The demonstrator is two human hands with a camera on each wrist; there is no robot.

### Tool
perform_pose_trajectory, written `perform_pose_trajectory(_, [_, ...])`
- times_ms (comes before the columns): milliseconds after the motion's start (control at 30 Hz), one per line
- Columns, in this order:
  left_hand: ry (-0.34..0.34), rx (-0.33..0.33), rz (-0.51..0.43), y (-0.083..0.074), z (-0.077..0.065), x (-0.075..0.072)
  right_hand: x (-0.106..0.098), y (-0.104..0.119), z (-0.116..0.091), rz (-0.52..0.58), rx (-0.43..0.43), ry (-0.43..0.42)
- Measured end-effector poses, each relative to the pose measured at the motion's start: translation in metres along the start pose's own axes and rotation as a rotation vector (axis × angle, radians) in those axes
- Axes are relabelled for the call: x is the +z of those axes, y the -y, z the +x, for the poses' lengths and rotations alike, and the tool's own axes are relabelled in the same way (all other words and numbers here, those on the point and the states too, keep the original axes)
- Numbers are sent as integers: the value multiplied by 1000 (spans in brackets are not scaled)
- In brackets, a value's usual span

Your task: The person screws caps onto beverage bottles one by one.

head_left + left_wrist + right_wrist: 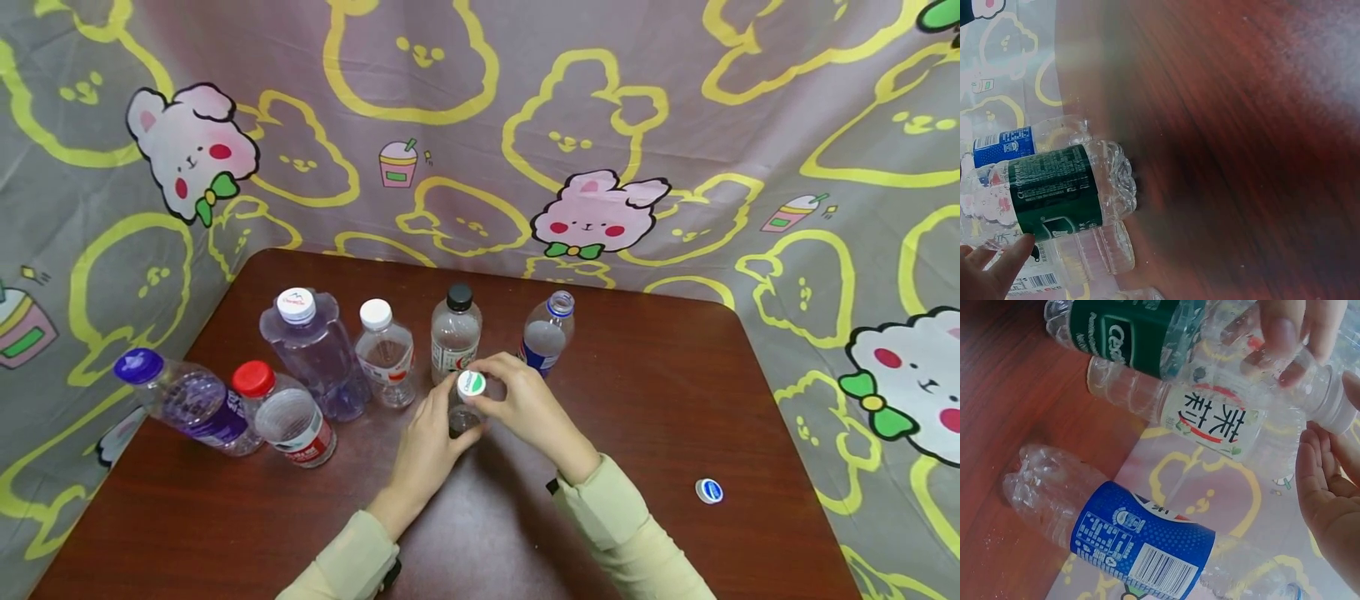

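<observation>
A clear plastic bottle with a dark green label (1057, 187) stands upright near the table's middle. My left hand (429, 437) holds it from the left, thumb and fingers around its upper part. With thumb and fingers my right hand (531, 408) pinches the white bottle cap (471, 383) with a green mark, at the bottle's mouth. Whether the cap is loose or screwed down cannot be told. Just behind stands a clear bottle with a black cap (459, 298). To the right is an uncapped bottle with a blue label (1141, 540), touched by neither hand.
Left of my hands stand several more empty bottles: a white-capped one (386, 358), a large one with a white cap (318, 354), a red-capped one (288, 421) and a purple-capped one (195, 408). A loose blue-and-white cap (708, 491) lies on the brown table (637, 533) at right.
</observation>
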State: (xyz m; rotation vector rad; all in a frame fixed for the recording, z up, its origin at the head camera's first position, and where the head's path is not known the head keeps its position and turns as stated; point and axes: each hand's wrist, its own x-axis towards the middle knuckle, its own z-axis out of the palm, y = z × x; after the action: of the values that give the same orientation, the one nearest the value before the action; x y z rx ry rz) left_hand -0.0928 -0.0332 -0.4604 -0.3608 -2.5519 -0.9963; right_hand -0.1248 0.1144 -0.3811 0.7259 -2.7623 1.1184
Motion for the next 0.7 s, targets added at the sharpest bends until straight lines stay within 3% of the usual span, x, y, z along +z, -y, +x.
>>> perform_pose_trajectory(333, [-29, -12, 38, -2, -3, -1, 3, -2, -2, 2, 2, -18])
perform_pose_trajectory(700, [-26, -15, -4, -3, -2, -3, 5, -4, -5, 18, -3, -65])
